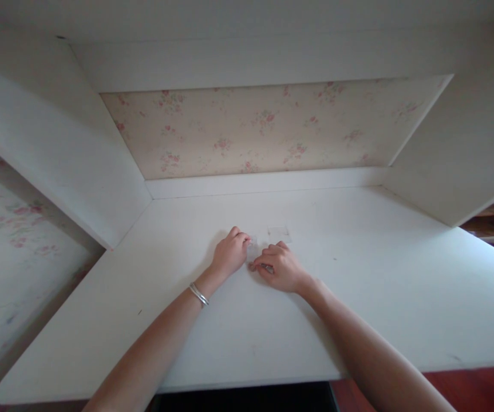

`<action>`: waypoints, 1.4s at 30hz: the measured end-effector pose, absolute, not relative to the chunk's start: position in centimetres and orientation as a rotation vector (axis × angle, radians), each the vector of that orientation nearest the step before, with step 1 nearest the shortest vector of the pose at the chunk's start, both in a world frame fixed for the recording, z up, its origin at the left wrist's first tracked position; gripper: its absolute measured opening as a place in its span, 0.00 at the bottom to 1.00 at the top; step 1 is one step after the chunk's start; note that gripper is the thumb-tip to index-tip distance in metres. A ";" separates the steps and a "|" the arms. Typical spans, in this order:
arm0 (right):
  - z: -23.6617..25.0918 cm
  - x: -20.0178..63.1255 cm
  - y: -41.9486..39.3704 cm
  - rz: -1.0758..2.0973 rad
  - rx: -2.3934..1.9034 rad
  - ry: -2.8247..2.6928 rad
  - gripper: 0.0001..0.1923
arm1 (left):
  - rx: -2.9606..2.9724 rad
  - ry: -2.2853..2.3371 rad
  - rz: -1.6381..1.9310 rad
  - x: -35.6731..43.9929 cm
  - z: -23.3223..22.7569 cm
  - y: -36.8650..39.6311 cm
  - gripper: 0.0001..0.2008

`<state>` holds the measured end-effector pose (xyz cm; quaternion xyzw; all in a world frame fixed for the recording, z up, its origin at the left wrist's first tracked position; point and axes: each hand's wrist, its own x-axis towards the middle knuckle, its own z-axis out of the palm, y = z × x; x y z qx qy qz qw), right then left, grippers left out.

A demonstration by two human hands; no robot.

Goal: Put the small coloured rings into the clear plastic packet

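Head view. I read both hands as working one small clear, nearly colourless plastic piece (pixel 252 252) that lies on the white painted desk top (pixel 358 297), near the middle of the surface and in front of the low white back ledge (pixel 264 183).

The left hand (pixel 229 254) is curled, with its fingertips closed on the left edge of the clear piece. The right hand (pixel 281 268) is also curled; its thumb and forefinger pinch at the lower right edge of the same piece, knuckles up. I judge both grips as light pinches on the piece, not full clenches. A silver bangle (pixel 198 294) sits on the left wrist.

A second small clear rectangular piece (pixel 279 232) lies flat on the desk just beyond the right hand, apart from the fingers.

Step in hand, as I judge it: holding and separating or adjusting the clear piece between the two pinches. The next move calls for fine fingertip control, since the material looks thin and hard to see against the white top.

Orientation: the pinched piece is too small and transparent for its long axis to be read with certainty. The second piece lies with its long axis left to right, parallel to the back ledge. Behind is floral wallpaper (pixel 268 131)
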<state>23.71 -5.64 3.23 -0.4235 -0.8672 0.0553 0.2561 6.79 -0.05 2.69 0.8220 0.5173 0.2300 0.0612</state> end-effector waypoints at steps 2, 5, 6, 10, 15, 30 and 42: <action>3.3 23.8 -5.8 0.142 -1.124 -2.380 0.09 | 2.480 1.575 0.729 6.6 2.8 -0.3 0.12; 3.2 23.8 -5.9 0.107 -1.090 -2.418 0.09 | 2.466 1.579 0.824 5.7 3.2 -0.9 0.12; 3.2 23.8 -5.9 0.089 -1.084 -2.428 0.09 | 2.459 1.577 0.849 5.3 3.2 -1.3 0.12; 3.0 23.7 -6.0 0.035 -1.079 -2.457 0.09 | 2.450 1.531 0.849 3.8 3.0 -3.0 0.12; 3.0 23.3 -6.0 0.018 -1.063 -2.457 0.09 | 2.485 1.456 0.736 3.3 2.4 -4.8 0.12; 2.9 22.8 -5.9 -0.095 -1.105 -2.520 0.10 | 2.495 1.398 0.635 3.3 1.9 -5.2 0.13; 1.8 23.2 -4.4 -0.106 -1.252 -2.065 0.12 | 2.452 1.390 0.570 3.4 2.1 -5.1 0.13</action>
